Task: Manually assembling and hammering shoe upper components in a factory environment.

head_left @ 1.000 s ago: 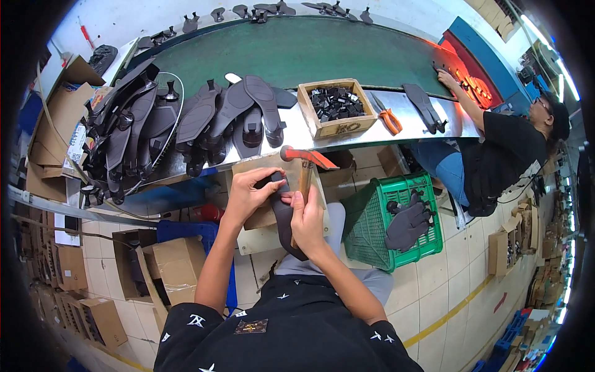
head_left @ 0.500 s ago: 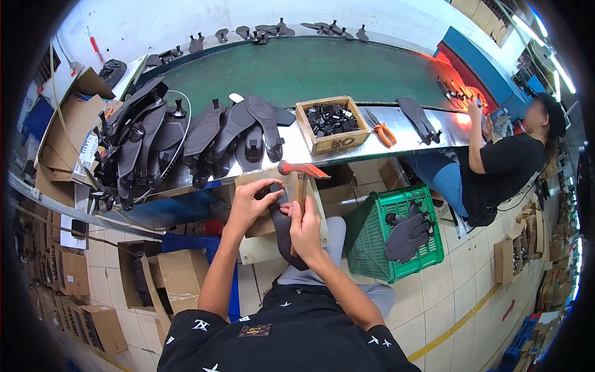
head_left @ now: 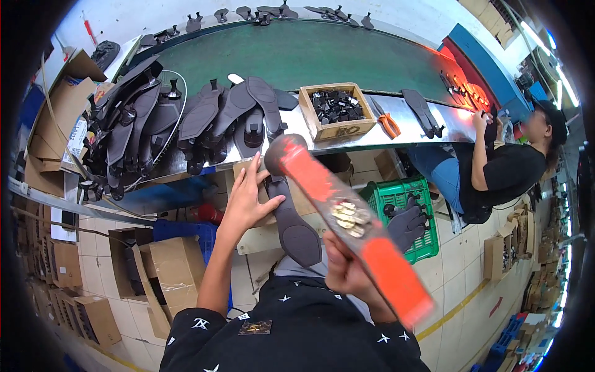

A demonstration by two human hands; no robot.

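Note:
A dark grey shoe sole [head_left: 300,239] lies heel end away from me on a low wooden stand [head_left: 254,240], its toe end toward my lap. Fingers stretched upward, my left hand [head_left: 245,197] rests at the sole's heel end, the thumb reaching across its narrow part. My right hand [head_left: 350,271] is closed around a hammer, mostly hidden behind the tool's head. That red and dark hammer [head_left: 313,180] is raised close to the camera, blurred, and covers part of the sole's surroundings. What sits at the heel tip is hidden.
A metal bench bears piled heeled soles [head_left: 142,118], a wooden box [head_left: 338,131] of small black pieces and orange-handled pliers [head_left: 389,126]. Behind runs a green belt [head_left: 248,53]. A green crate [head_left: 427,245] stands right; a co-worker [head_left: 508,158] sits beyond. Cardboard boxes [head_left: 176,270] stand left.
The hammer has swung up toward the camera in my right hand, which has left the sole. My left hand's pinch at the heel has loosened, its fingers now spread.

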